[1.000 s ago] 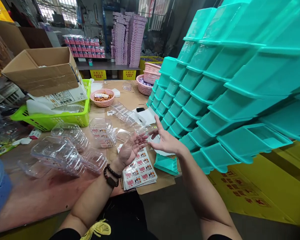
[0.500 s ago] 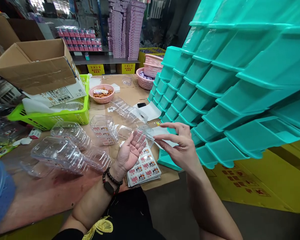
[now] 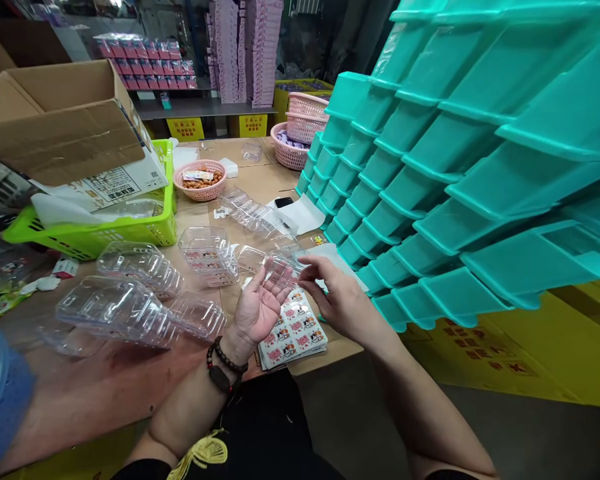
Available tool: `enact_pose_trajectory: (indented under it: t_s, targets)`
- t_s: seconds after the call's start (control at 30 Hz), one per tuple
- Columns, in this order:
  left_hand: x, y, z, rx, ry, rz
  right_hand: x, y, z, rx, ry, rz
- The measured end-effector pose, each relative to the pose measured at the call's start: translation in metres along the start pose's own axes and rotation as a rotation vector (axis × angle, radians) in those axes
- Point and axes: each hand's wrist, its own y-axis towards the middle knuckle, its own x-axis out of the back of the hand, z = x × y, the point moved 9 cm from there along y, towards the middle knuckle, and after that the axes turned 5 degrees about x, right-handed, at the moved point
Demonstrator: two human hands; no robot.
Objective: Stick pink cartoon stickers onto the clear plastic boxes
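A clear plastic box point(image 3: 283, 265) lies between my hands. My left hand point(image 3: 261, 304) is palm up beneath its near side, fingers stretched out and seen partly through the plastic. The bent fingers of my right hand point(image 3: 333, 290) pinch at the box's right edge. Below them sits a stack of sticker sheets point(image 3: 295, 333) with cartoon animals and pink print, at the table's front edge. To the left, clear boxes with stickers point(image 3: 208, 257) stand nested, and more nested clear boxes point(image 3: 115, 310) lie farther left.
Teal bins point(image 3: 410, 173) are stacked high on the right. A green basket point(image 3: 105, 239) holds a cardboard box point(image 3: 70, 147) at the left. Behind are a pink basket point(image 3: 200, 193) of brown items, a phone point(image 3: 283, 202) and white paper point(image 3: 303, 215). A blue tub point(image 3: 5, 393) stands front left.
My right hand has moved left and in toward the box, its fingers now closer together and more bent. My left hand stays nearly in place. The whole view has shifted slightly.
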Motion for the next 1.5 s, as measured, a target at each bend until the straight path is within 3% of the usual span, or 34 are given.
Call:
enact_pose_trajectory:
  t_s: [0.23,0.43,0.7,1.5]
  targets:
    - [0.001,0.0,0.001,-0.01,-0.006,0.002,-0.018,0.01,-0.029,-0.292,0.354,0.1]
    - [0.005,-0.001,0.0,-0.034,0.005,-0.023,-0.038,0.011,-0.044,-0.414,0.523,0.111]
    - [0.006,-0.001,-0.002,-0.075,0.021,-0.007,-0.046,0.016,-0.047,-0.423,0.556,0.1]
    - [0.006,-0.003,-0.002,-0.089,0.041,0.006,-0.045,0.02,-0.048,-0.441,0.525,0.099]
